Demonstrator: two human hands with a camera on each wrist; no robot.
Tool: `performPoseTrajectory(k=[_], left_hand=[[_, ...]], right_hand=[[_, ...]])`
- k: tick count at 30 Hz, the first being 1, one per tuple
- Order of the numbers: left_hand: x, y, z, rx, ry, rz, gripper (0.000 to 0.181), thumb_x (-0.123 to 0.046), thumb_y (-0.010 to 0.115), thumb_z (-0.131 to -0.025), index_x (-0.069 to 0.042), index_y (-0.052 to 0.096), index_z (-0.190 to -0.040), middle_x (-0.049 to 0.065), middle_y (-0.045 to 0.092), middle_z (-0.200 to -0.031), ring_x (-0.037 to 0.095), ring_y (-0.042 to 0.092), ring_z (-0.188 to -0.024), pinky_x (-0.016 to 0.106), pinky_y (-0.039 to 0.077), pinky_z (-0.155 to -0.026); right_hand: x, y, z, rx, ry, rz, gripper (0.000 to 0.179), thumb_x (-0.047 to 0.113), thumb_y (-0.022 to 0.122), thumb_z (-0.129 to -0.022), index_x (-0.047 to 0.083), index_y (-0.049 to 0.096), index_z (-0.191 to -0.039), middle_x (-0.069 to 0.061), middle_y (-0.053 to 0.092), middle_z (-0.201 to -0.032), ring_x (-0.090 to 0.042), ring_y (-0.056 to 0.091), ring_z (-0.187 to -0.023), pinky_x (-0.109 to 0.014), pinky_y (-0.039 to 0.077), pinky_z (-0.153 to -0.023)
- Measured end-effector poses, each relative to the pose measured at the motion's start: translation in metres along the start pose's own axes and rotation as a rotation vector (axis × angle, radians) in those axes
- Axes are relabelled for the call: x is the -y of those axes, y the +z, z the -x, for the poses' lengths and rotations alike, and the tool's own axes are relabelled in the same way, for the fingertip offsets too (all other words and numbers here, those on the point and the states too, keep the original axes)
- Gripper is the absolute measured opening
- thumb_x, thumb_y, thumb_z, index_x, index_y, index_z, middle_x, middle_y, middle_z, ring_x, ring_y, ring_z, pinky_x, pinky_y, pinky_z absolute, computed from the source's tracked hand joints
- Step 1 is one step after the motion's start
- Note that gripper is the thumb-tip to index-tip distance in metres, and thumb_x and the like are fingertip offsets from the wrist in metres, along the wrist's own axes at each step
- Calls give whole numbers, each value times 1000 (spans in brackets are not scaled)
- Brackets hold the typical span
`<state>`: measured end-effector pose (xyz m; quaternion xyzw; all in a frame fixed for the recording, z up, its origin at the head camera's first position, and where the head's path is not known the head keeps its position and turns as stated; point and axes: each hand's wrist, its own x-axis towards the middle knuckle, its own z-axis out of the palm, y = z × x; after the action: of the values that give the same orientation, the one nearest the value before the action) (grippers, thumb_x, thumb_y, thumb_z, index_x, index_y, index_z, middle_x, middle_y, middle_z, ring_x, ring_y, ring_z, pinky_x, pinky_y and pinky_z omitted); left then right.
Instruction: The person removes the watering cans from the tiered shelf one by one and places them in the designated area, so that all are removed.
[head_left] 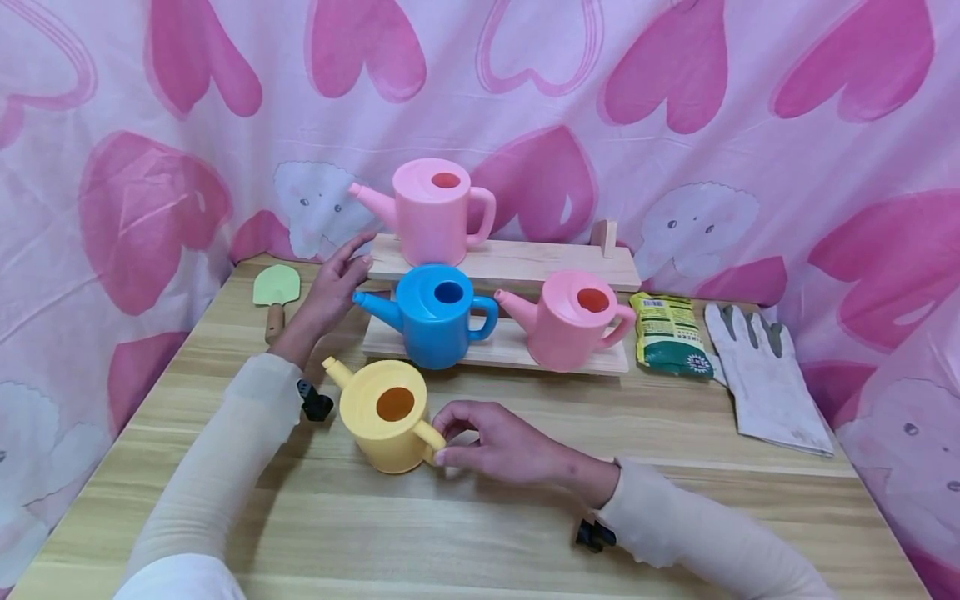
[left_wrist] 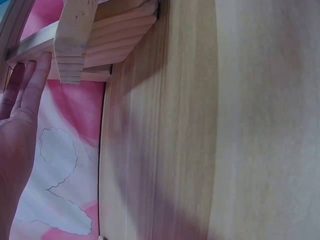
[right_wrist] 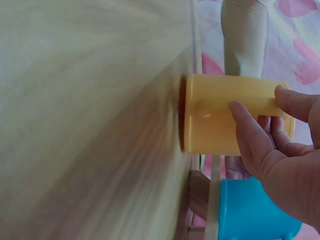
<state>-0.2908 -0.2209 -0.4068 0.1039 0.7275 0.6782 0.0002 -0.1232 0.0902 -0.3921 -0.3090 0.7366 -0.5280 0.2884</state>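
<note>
A yellow watering can [head_left: 378,446] stands upright on the tabletop, spout toward the far left. My right hand [head_left: 506,443] holds its handle between thumb and fingers; the right wrist view shows these on the yellow watering can [right_wrist: 212,132] too. At the left end of the upper shelf of a two-step wooden rack [head_left: 540,260] is my left hand [head_left: 330,292]. In the left wrist view that hand [left_wrist: 19,132] has its fingers stretched out against the wood. A pink watering can [head_left: 431,225] is on the upper step. On the lower step stand a blue watering can [head_left: 435,333] and another pink watering can [head_left: 558,337].
A small trowel [head_left: 276,287] with a green blade lies at the back left. Right of the rack are a yellow-green packet [head_left: 671,333] and a pair of white gloves [head_left: 772,387]. A pink heart-patterned curtain [head_left: 517,50] hangs around the wooden table [head_left: 420,542].
</note>
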Motion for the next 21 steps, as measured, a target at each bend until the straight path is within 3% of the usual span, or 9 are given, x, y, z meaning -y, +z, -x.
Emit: performPoseTrajectory(k=[5, 14, 21], left_hand=[[0, 0, 0, 9, -9, 6, 57, -36, 52, -109, -23, 35, -162, 15, 41, -155, 27, 46, -135, 47, 33, -118], [0, -1, 1, 11, -11, 5, 59, -34, 52, -109, -21, 32, -163, 15, 36, -160, 30, 43, -139, 48, 31, -119], [1, 0, -2, 21, 16, 61, 57, -28, 52, -110, -16, 33, -162, 17, 42, -152, 23, 48, -120, 47, 32, -119]], right_hand=[[-4, 7, -4, -5, -1, 1, 19, 12, 76, -95, 19, 67, -110, 4, 67, -108, -13, 62, -107, -33, 58, -89], [-5, 7, -10, 11, 5, 50, 20, 17, 77, -95, 21, 65, -111, 7, 67, -109, -10, 62, -108, -35, 55, -97], [-4, 6, -13, 17, -29, 62, 22, 16, 78, -94, 20, 66, -111, 6, 67, -108, -10, 63, -107, -34, 54, -97]])
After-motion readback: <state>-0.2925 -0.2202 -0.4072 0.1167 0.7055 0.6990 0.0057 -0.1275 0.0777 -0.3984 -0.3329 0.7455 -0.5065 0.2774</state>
